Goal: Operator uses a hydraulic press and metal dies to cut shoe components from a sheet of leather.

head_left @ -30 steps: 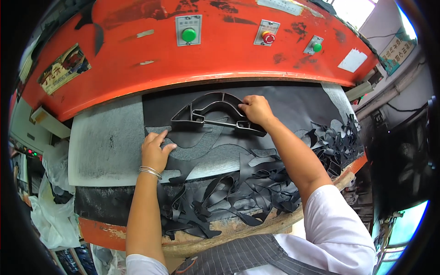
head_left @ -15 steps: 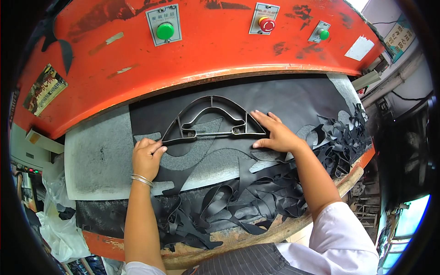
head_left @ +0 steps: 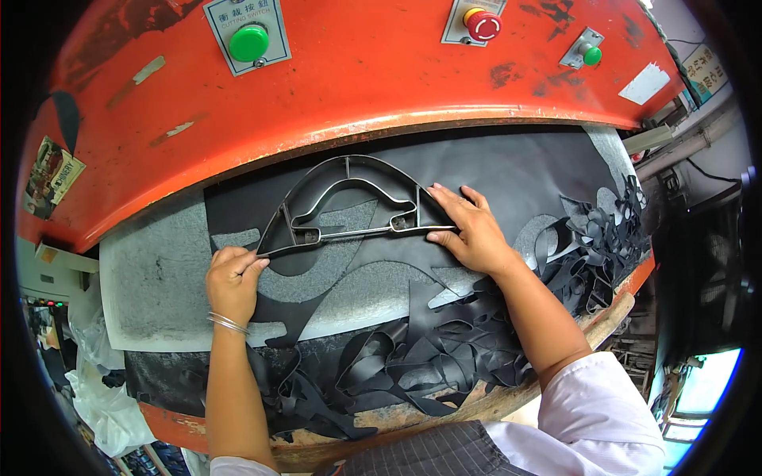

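A curved steel cutting die [head_left: 353, 235], arched like a half moon with inner ribs, lies on a sheet of black leather [head_left: 516, 166]. My left hand [head_left: 232, 287] pinches the die's left tip between thumb and fingers. At the right end, my right hand [head_left: 481, 238] grips it, fingers on the outer curved edge and thumb by the straight edge. Cut-out gaps in the leather around and below the die bare the rough grey cutting board [head_left: 163, 278].
Black leather offcuts [head_left: 468, 353] heap along the near edge, and another pile of scraps [head_left: 591, 246] lies at the right. Behind stands the orange press head [head_left: 341, 71], with a green button [head_left: 249, 43], a red stop button [head_left: 483, 25] and a smaller green button [head_left: 591, 55].
The whole view has shifted a little. Both hands keep their hold on the die, which stays in nearly the same place on the leather, its left tip slightly lower in the picture.
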Motion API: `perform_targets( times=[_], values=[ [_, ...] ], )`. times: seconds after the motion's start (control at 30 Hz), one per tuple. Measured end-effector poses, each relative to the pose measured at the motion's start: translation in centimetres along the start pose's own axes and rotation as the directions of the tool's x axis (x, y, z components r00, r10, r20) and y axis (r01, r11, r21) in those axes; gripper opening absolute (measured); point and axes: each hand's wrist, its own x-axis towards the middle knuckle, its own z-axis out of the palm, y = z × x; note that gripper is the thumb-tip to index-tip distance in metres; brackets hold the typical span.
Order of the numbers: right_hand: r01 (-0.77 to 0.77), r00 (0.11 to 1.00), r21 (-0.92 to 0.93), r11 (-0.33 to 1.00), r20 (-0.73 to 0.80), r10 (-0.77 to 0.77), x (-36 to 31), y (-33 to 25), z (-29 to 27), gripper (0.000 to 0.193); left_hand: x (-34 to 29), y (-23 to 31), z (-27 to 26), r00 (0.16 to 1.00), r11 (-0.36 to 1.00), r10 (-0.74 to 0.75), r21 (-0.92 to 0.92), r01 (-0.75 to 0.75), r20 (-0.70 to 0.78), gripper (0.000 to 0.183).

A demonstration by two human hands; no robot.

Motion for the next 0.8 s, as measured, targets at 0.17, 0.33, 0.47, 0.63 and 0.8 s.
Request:
perform_targets(
  times=[0.17,0.33,0.47,0.63,0.8],
  values=[
    [0.028,0.999,-0.005,1.000,-0.020,-0.028,-0.1,-0.2,0.0,0.064,0.1,0.1,-0.5,1.000,1.000,0.013,-0.004,-0.013,-0.023,0.013],
    [0.076,0.997,0.001,0.997,-0.031,-0.076,-0.8,-0.3,0.1,0.065,-0.5,0.2,-0.5,1.000,1.000,0.015,0.009,-0.015,-0.015,0.013],
    [0.069,0.997,-0.013,0.998,-0.038,-0.070,-1.2,-0.3,-0.4,0.065,-0.6,0.3,-0.4,0.999,0.999,0.039,0.012,-0.039,-0.014,0.015],
    [0.044,0.997,-0.028,0.999,-0.058,-0.045,-1.8,-1.4,-0.3,0.065,-1.7,0.7,-1.1,0.997,0.995,0.048,0.089,-0.042,-0.062,0.016],
    [-0.225,0.965,0.167,0.960,-0.098,0.243,-7.1,-2.1,-3.8,0.073,-8.1,2.4,-2.2,0.969,0.977,0.031,0.212,0.022,-0.246,0.035]
  ],
)
